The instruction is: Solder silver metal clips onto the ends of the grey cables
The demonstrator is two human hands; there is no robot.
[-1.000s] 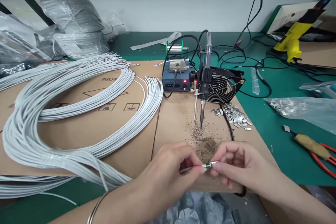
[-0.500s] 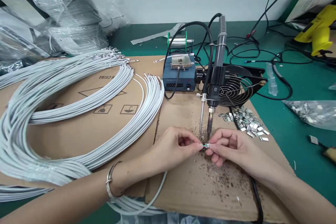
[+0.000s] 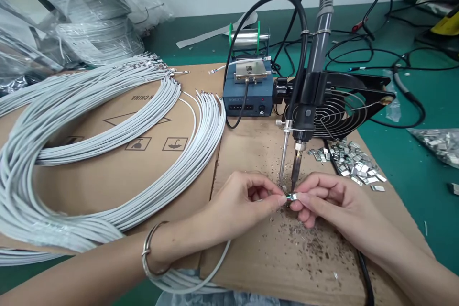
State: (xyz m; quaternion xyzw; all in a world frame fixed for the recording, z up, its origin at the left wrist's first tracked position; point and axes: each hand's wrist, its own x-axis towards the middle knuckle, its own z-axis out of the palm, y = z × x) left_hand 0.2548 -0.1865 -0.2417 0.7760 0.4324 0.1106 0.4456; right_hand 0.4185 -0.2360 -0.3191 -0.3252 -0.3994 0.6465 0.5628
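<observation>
My left hand (image 3: 247, 196) pinches the stripped end of a white cable (image 3: 220, 260), its thin coloured wires poking out past the fingertips. In my right hand (image 3: 322, 198) a small silver metal connector (image 3: 294, 196) is gripped between thumb and index finger. Wires and connector meet right under the tip of a soldering iron (image 3: 297, 167), which is clamped upright with its tip down. Beside the tip ends a thin metal solder feed tube (image 3: 284, 153). Whether the tip touches the joint, I cannot tell.
Bundles of white cables (image 3: 172, 172) cover the cardboard (image 3: 244, 229) on the left. Behind stand a blue solder feeder (image 3: 247, 98), a solder spool (image 3: 245, 37) and a black fan (image 3: 340, 112). Loose metal connectors (image 3: 358, 162) are heaped at right, near a black cord (image 3: 364, 272).
The camera view has shifted, so the iron and fan appear farther right and larger. Both hands keep their pinch under the iron tip, with the connector slightly more turned to view.
</observation>
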